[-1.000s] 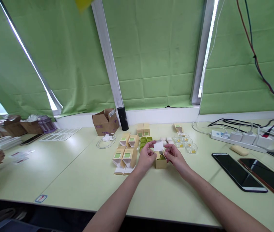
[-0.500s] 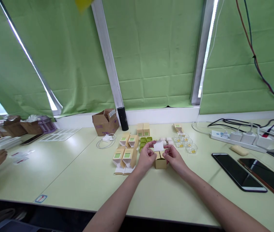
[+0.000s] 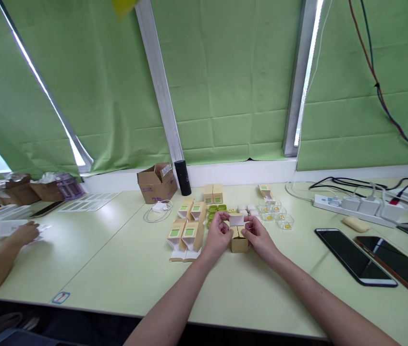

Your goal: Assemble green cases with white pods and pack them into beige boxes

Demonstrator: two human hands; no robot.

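A small tan carton (image 3: 239, 244) stands on the pale green table (image 3: 124, 269), its white top flap (image 3: 236, 220) raised. My left hand (image 3: 218, 237) grips the carton's left side, fingers pinching the flap. My right hand (image 3: 259, 236) closes on the right side, thumb pressing a side flap inward. To the left stand several open cartons with green labels (image 3: 185, 233). Behind lie green cases (image 3: 215, 209) and clear round jars with yellow contents (image 3: 275, 213).
A brown cardboard box (image 3: 156, 181) and a black cylinder (image 3: 182, 177) stand by the window. A power strip (image 3: 358, 204) with cables and two phones (image 3: 355, 256) lie at the right. Another person's hands (image 3: 16, 233) hold a white pack at the far left.
My right thumb has folded the carton's side flap inward and the white top flap has tipped lower. The other person's hands have come in from the left and taken up a white pack.
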